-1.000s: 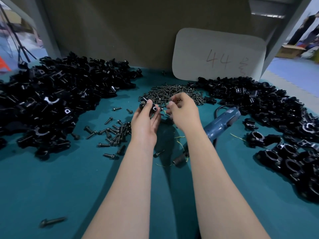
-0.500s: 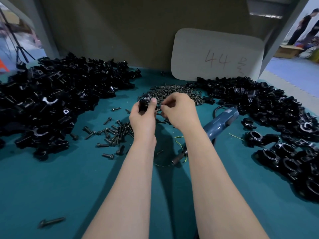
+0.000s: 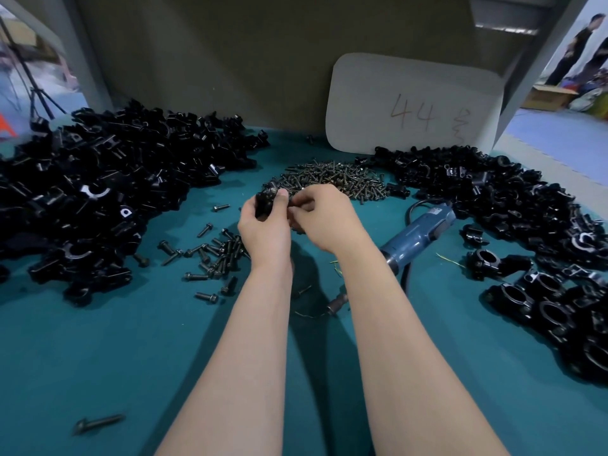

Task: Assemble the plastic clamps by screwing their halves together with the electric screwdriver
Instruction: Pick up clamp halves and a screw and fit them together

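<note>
- The left hand (image 3: 264, 229) grips one black clamp (image 3: 266, 199), raised off the surface (image 3: 98, 350) at centre. This looks meant to turn its screw hole toward the other hand.
- The right hand (image 3: 325, 222) meets it from three o'clock with its fingers (image 3: 297, 205) curled into a pinch. I cannot tell whether they hold a screw, though seating one is the likely step.
- At ten o'clock lies one big heap of clamp halves (image 3: 115, 192), far too many to count. It is probably stock kept within the left arm's reach.
- Just at eight o'clock of the hands is a scatter of loose bolts (image 3: 215, 253), a couple of dozen at a guess.
- One stray bolt (image 3: 98, 423) lies alone at seven o'clock, well apart.
- At twelve o'clock, just beyond the hands, is one mound of small screws (image 3: 332, 179), uncountable and close enough for quick picking.
- One white card (image 3: 414, 100) marked "44" leans on the back wall at one o'clock.
- One electric screwdriver (image 3: 419, 233) lies idle at three o'clock, beside the right forearm and ready to grab.
- A second heap of clamp parts (image 3: 487, 189) lies at two o'clock.
- Joined clamps (image 3: 546, 307) gather at four o'clock, perhaps a dozen showing, which looks like finished work.
</note>
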A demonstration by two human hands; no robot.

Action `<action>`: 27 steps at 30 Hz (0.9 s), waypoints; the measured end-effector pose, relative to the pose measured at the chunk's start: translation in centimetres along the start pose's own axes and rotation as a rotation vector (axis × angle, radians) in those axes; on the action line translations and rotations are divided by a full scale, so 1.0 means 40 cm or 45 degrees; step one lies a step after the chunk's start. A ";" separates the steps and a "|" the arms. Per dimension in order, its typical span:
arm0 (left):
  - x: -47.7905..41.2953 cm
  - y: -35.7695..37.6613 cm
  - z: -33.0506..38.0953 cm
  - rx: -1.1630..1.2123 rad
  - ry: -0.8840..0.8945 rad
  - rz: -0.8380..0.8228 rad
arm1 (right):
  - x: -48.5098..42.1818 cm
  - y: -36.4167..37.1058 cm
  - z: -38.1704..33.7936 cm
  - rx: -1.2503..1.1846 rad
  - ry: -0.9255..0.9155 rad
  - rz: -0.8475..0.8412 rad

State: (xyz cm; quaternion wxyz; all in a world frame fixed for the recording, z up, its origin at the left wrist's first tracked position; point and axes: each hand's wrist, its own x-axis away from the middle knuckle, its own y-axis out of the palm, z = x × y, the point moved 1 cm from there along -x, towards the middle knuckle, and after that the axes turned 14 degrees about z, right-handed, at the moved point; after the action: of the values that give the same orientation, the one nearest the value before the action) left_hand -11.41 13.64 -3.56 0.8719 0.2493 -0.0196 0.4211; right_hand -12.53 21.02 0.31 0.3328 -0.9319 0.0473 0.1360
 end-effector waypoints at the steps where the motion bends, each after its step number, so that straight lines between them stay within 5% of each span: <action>1: 0.000 0.001 0.000 0.005 -0.003 -0.004 | -0.001 -0.003 0.002 -0.034 0.026 0.001; 12: 0.002 0.006 -0.008 -0.084 0.075 -0.046 | 0.005 0.009 0.013 0.125 0.035 0.165; 27: 0.012 0.012 -0.013 -0.143 0.068 -0.137 | 0.000 0.000 0.029 0.263 0.008 0.032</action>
State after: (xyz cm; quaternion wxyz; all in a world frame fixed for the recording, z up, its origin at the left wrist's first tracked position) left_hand -11.55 14.48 -3.71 0.9061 0.1891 -0.0065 0.3785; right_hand -12.79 21.74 -0.56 0.4252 -0.8924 0.0735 0.1317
